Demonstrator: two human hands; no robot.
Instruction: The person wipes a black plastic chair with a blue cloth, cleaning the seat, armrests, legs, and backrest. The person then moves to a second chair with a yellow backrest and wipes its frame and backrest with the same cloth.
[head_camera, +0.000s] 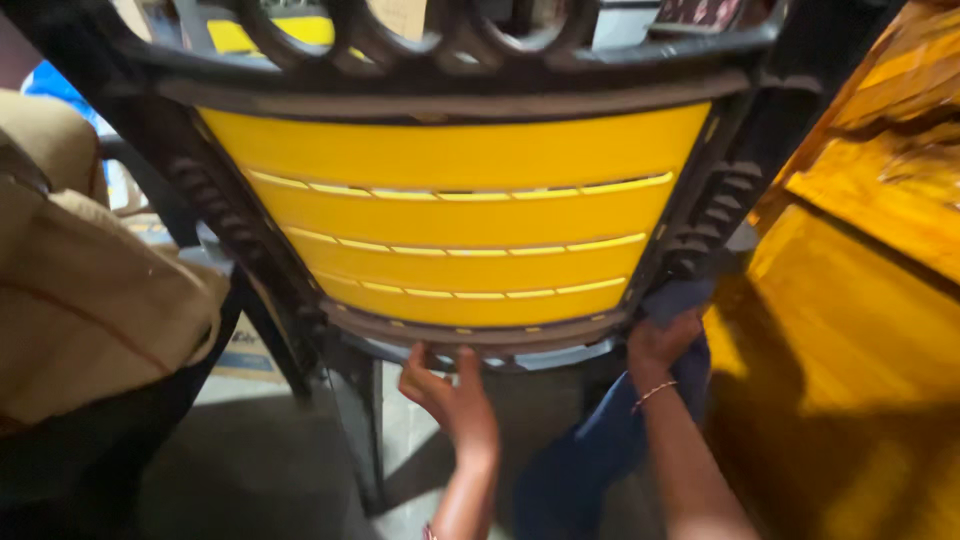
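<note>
- A chair (470, 220) filled most of the view above both hands, its yellow slatted back set in a dark frame with looped openwork along the top.
- A yellow cabinet (860, 330) stood to the right of the right hand, close beside the chair's frame.
- A tan cushion (80, 290) lay well to the left of the left hand, with a dark shape under it.
- The floor (260, 460) below the hands was grey and in shadow.
- A blue cloth (600, 440) hung down from the right hand, running between the two forearms toward the bottom of the view.
- The right hand (662, 340) was closed around the top of the cloth and pressed it against the lower right corner of the chair's frame; a thin bangle sat on its wrist.
- The left hand (450, 395) was open, its fingers (467, 362) spread and pointing up, the tips touching the underside of the lower rail of the chair; it gripped nothing that could be seen.
</note>
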